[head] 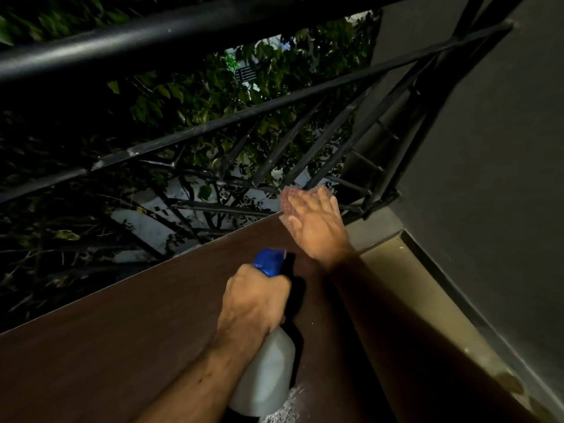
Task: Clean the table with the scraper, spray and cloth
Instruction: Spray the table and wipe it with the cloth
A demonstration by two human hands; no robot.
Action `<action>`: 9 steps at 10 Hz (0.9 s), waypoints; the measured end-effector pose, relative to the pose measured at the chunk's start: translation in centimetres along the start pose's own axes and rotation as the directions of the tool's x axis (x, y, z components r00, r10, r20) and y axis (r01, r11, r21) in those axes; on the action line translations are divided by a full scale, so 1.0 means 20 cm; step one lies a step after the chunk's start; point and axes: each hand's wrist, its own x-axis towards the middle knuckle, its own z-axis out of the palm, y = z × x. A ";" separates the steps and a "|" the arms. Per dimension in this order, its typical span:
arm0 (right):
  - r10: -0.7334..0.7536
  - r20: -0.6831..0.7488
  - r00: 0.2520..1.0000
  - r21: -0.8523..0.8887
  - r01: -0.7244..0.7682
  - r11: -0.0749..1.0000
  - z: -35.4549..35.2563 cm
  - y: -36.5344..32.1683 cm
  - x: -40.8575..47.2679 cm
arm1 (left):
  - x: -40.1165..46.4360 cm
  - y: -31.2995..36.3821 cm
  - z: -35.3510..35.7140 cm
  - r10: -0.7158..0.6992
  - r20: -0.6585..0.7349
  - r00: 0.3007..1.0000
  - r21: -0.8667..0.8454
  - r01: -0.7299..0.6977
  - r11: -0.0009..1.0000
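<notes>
Your left hand is wrapped around the neck of the spray bottle, fingers curled out of sight on the far side, so you cannot tell whether one is on the trigger. Your right hand is spread flat with straight fingers near the far right corner of the tabletop; its fingertips are smeared by motion blur, and whether the palm touches the wood or hovers just above it cannot be told.

That bottle has a pale, translucent white body, a blue spray head and a dark piece beside the head. It is tilted, nozzle towards the far edge, and sits over the tabletop's right half, close to the near edge. Its base is cut off by the lower border of the view, and your left forearm covers part of its side.

On the dark brown tabletop, a pale, speckled wet-looking patch shows just right of the bottle's base, also cut off at the bottom. Scraper and cloth cannot be made out. Beyond the far edge stands a black metal railing with dim leaves behind it, and a grey wall rises to the right.
</notes>
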 end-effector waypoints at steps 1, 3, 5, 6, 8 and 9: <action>-0.113 0.036 0.993 -0.052 0.115 0.992 0.02 -0.11 0.08 | -0.02 -0.03 -0.05 0.003 -0.010 1.000 -0.001 -0.003 1.000; -0.510 0.154 0.846 0.200 0.479 0.855 0.09 -0.30 -0.31 | -0.09 -0.15 -0.13 0.011 -0.078 0.997 -0.013 -0.012 1.000; -0.394 0.248 0.885 0.392 0.280 0.876 0.15 -0.47 -0.76 | -0.22 -0.34 -0.24 -0.020 -0.075 0.997 -0.057 0.015 0.998; -0.396 0.191 0.898 0.316 0.325 0.891 0.27 -0.51 -0.92 | -0.29 -0.41 -0.30 -0.029 -0.082 0.996 -0.073 0.023 0.997; -0.439 0.212 0.873 0.162 0.412 0.897 0.29 -0.56 -1.16 | -0.49 -0.57 -0.50 -0.053 -0.145 0.988 -0.101 0.038 0.994; -0.405 0.075 0.911 0.323 0.362 0.874 0.16 -0.65 -1.30 | -0.63 -0.76 -0.64 -0.059 -0.177 0.983 -0.143 0.033 0.989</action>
